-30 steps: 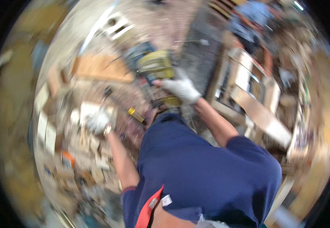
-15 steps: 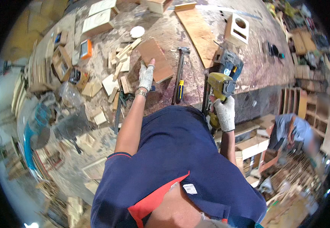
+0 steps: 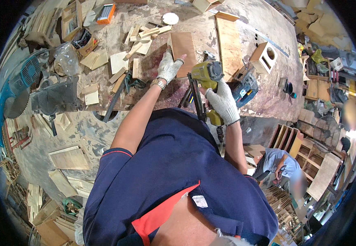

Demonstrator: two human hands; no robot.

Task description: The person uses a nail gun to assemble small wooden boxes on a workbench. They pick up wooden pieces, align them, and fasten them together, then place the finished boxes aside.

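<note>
1. The flat brown rectangular wooden board [image 3: 183,52] lies on the worn grey workbench [image 3: 268,102] in the upper middle of the frame, its long axis running up and down the picture, away from the person.
2. The left hand in a grey knit work glove [image 3: 168,66] sits at the board's lower left corner, touching it; it is the nearer hand by far. The palm is pressed flat and the fingers are spread across the wood rather than curled round it.
3. The right hand in a white knit glove [image 3: 223,102] is just below and right of the board, clamped around the handle of a yellow-and-black nail gun [image 3: 206,78]. The gun's head sits just beside the board's lower right corner; whether its nose touches the wood I cannot tell.
4. Left of the board, pale wooden offcuts [image 3: 124,57] are scattered over the bench.
5. To the right lies a long light plywood strip [image 3: 230,43], and past it a small wooden box with a round hole [image 3: 265,56].
6. At the far left edge stands a teal circular saw [image 3: 16,94].
7. In the lower right, well apart, another person in a light blue shirt [image 3: 278,160] bends over wooden frames.
</note>
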